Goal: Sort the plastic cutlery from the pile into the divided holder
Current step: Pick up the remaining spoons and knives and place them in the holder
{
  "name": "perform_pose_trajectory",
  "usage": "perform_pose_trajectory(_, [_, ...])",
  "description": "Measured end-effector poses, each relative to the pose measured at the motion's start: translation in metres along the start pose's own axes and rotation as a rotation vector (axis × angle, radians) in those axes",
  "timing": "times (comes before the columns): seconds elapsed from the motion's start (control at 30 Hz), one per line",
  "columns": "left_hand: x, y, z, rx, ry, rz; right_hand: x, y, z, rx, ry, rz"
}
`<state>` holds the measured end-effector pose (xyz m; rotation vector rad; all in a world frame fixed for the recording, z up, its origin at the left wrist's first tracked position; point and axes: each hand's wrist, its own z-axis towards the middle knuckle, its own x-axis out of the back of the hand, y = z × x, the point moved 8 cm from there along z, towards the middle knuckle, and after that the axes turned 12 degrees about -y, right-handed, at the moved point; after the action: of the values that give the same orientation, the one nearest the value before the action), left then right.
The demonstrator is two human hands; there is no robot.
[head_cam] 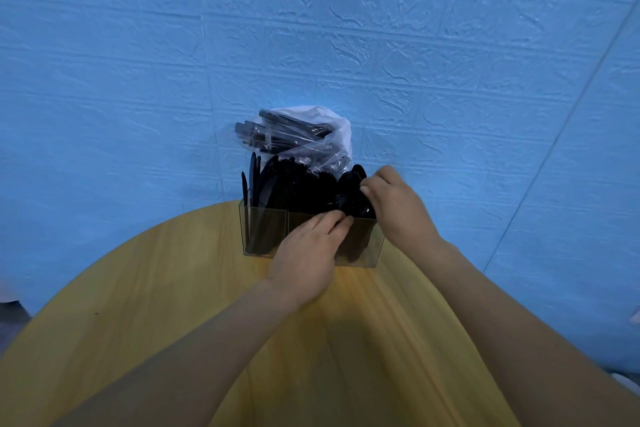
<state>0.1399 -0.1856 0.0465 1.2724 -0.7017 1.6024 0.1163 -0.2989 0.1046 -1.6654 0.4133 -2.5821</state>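
Note:
A clear divided holder [265,236] stands at the far edge of the round wooden table [173,288], packed with upright black plastic cutlery [277,184]. Knives fill its left compartment. My left hand [308,253] covers the holder's front wall, its fingertips curled over the rim among the black pieces. My right hand [394,204] reaches in from the right and its fingers curl round black spoons [355,180] at the right compartment. Behind the holder leans a clear plastic bag [304,135] holding more black cutlery.
A blue textured wall [346,28] rises directly behind the table and the bag. The table's wooden top stretches toward me between my forearms. A dark patch of floor shows at the far left.

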Motion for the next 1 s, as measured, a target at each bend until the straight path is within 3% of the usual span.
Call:
perform_pose_trajectory(0.13, [-0.001,0.000,0.001,0.006,-0.009,-0.018,0.005,0.000,-0.016,0.039,0.141,0.076])
perform_pose_trajectory(0.53, [0.036,0.004,0.008,-0.079,-0.042,-0.010,0.030,-0.012,0.009,0.022,0.165,0.114])
perform_pose_trajectory(0.8, [0.118,-0.049,0.021,-0.049,0.159,-0.089,0.018,-0.038,0.086,0.020,0.011,0.085])
perform_pose_trajectory(1.0, [0.135,-0.138,0.027,0.251,0.244,-0.134,-0.004,-0.056,0.141,0.030,-0.168,0.088])
